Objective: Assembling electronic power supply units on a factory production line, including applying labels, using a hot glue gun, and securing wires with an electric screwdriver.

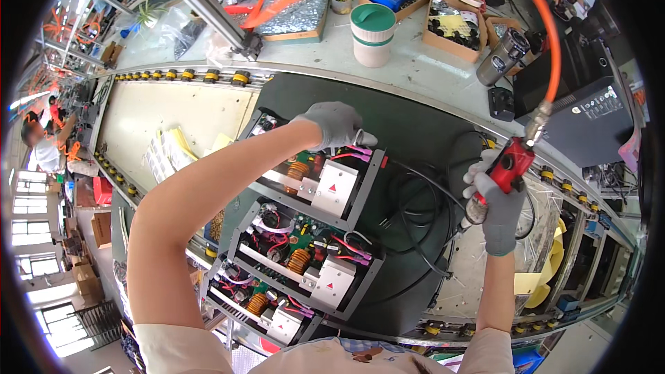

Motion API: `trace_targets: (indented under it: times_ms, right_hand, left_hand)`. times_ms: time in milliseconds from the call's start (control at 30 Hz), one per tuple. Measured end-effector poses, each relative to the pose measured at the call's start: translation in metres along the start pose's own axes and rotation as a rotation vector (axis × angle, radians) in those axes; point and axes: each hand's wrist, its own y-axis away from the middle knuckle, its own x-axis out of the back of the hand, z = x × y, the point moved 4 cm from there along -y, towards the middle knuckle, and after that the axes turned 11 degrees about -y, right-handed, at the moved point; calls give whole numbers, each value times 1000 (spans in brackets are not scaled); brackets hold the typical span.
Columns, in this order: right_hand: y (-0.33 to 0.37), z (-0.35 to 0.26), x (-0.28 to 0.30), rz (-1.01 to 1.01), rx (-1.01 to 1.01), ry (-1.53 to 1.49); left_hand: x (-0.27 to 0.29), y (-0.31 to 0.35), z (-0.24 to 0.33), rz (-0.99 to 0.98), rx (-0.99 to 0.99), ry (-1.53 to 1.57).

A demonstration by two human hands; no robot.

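My right hand (504,211), in a grey glove, is wrapped round a red air screwdriver (512,165) with an orange hose (554,41) at its upper end. The tool's tip points down and left, apart from any unit. My left hand (336,127), also gloved, is at the far side of the farthest open power unit (334,187), its fingers curled near the pink wire connectors. Whatever lies between those fingertips is too small to make out. Nearer to me lie a second power unit (337,282) and a third power unit (284,323), both with exposed boards, copper coils and white plates.
Black cables (415,218) lie coiled on the dark mat right of the units. A white cup with a green lid (373,31), a carton of black parts (454,28) and a steel tumbler (503,57) stand on the far bench. Metal roller rails (187,75) border the work area.
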Motion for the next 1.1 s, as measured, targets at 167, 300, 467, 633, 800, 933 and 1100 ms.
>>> trace_targets:
  times_ms: [167,300,467,633,800,933,1100]
  right_hand:
    - [2,4,-18,-113,169,-127]
    - [-16,-39,-53,-91,615,-210]
    - [-23,-45,-112,-296,642,-355]
    - [-29,-7,-157,-416,540,-140]
    - [-42,18,-173,-388,385,-161]
    - [-46,23,-177,-396,383,-163]
    - [-43,31,-171,-399,378,-141]
  left_hand:
    - [13,10,-10,95,71,-92]
    - [4,31,-23,246,183,39]
    - [-40,71,-36,579,309,236]
    - [-69,106,-54,848,294,353]
    - [-82,123,-58,890,175,447]
    - [-82,123,-55,908,161,301]
    - [-83,122,-55,903,166,277]
